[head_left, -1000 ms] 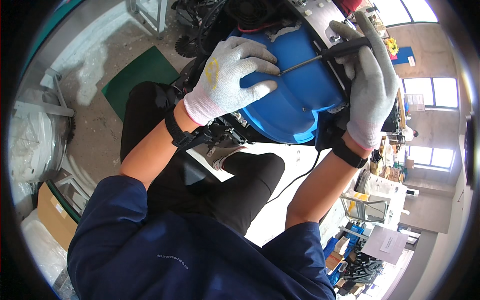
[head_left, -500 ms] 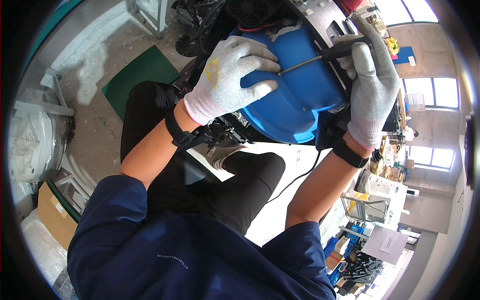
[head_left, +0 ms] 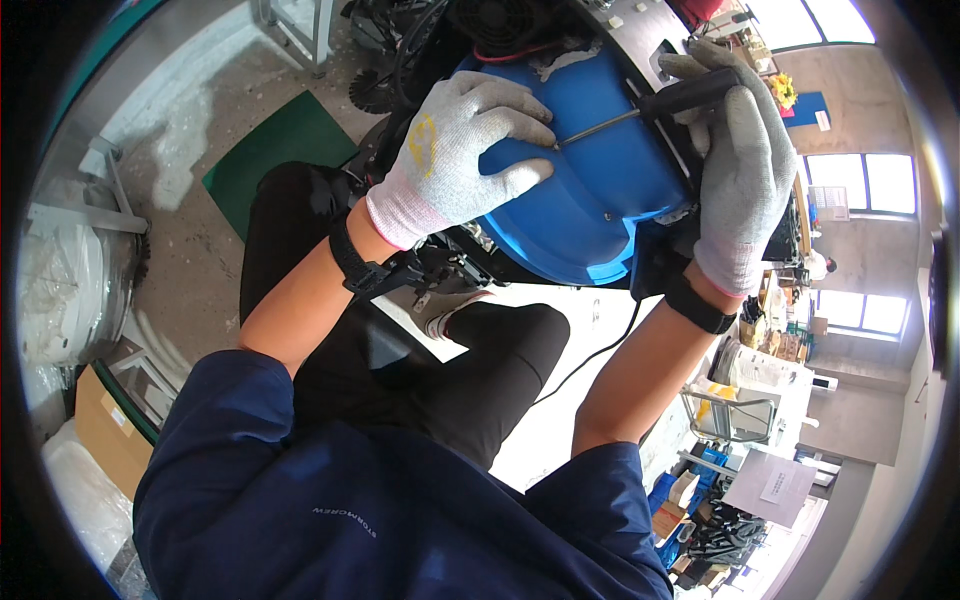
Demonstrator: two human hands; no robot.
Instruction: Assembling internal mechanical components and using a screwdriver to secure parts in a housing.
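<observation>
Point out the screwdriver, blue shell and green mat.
Screwdriver [head_left: 682,97]: head view, on its black handle.
Blue shell [head_left: 585,195]: head view, on its bare curved surface.
Green mat [head_left: 275,155]: head view, on its visible middle.

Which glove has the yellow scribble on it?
The left glove: the yellow scribble is on its back. The right glove, wrapped around the screwdriver, shows no yellow.

Grey speckled floor [head_left: 195,265] left of me — green mat [head_left: 280,160] flat on it, metal stand [head_left: 322,38] standing on it further ahead
</observation>
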